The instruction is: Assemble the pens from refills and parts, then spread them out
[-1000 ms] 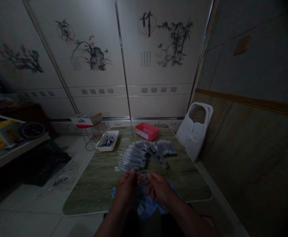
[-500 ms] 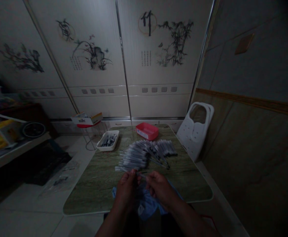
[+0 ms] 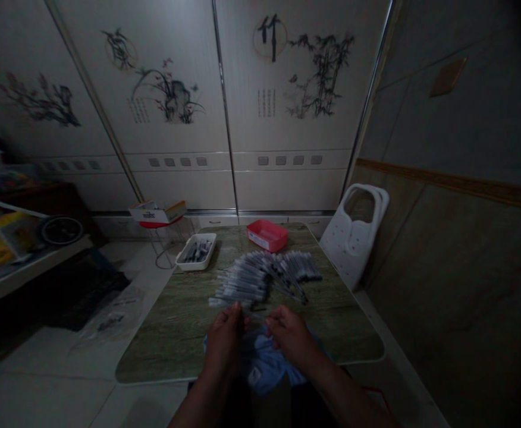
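Observation:
My left hand (image 3: 225,333) is closed in a pinch at the near edge of the pen pile. Across from it my right hand (image 3: 287,333) is also pinched, a short gap apart. A thin, pale pen (image 3: 256,316) spans that gap with its ends in my fingers; its details are dim and blurred. Just beyond lie many clear-barrelled pens (image 3: 242,282) in a fanned heap, some loose and crossing at the right. Under my hands a blue cloth (image 3: 264,359) hangs over the table's front edge.
On the green wood-grain table (image 3: 166,339) stand a white tray (image 3: 180,263) of small dark pieces and a pink basket (image 3: 267,236). A red stool (image 3: 161,224) carries an open box (image 3: 157,213) at the back left. A folded white chair (image 3: 354,238) leans at right.
My hands have drawn slightly apart, the left moving a little to the left, so the gap between them is wider. The pens, tray and basket have stayed put.

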The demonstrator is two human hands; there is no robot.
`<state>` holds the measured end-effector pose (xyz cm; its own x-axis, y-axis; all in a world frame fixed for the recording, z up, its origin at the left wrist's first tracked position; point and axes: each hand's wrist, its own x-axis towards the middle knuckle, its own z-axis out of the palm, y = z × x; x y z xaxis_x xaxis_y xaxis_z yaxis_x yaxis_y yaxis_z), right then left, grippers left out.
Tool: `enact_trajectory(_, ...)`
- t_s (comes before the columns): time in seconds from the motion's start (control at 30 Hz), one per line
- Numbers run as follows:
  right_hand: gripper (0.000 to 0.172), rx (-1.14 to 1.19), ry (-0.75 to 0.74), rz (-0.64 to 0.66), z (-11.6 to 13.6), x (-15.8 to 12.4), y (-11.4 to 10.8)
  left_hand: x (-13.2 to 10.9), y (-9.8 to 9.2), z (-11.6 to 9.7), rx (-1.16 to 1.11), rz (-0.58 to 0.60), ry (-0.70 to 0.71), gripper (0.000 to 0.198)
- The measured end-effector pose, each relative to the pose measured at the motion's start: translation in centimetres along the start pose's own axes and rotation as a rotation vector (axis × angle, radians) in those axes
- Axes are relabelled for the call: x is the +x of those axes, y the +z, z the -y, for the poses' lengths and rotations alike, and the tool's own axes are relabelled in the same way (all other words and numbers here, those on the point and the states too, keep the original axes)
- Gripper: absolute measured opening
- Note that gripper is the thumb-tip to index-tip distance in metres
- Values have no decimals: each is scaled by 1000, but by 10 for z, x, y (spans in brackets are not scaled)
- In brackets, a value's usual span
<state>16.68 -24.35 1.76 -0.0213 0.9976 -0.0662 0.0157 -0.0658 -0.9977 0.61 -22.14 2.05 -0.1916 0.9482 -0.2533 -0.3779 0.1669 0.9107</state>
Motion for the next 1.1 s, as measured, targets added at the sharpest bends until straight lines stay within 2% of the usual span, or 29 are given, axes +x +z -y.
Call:
enact_trajectory(0.1, 19, -86, -30, -39, -8, 6, -8, 6, -4, 2, 3, -26, 6, 49)
enact_trajectory(0.27, 13, -449, -164, -161, -14, 20, -25, 15, -8, 3, 34, -64, 38, 47)
enact_trajectory(0.4, 33, -649, -236, -118, -6, 21, -25, 18, -4, 3, 81, -55, 57, 48)
enact_trajectory(0.53, 23, -771, -321, -25, 7, 17, -16, 18, 1, 5, 80, -24, 61, 46)
enact_trajectory(0.67, 18, -891, -304, -9, 11, 18, -20, 23, -4, 4, 76, -45, 51, 42)
enact_trajectory(0.9, 20, -1076, -219, -30, 0, 28, -54, 30, -22, -10, -11, -118, 112, 42)
enact_trajectory(1.0, 25, -1050, -223, -70, -5, 29, -65, 30, -23, -9, 80, -97, 145, 45)
enact_trajectory(1.1, 31, -987, -219, -119, -9, 30, -70, 31, -18, -3, 188, -27, 119, 50)
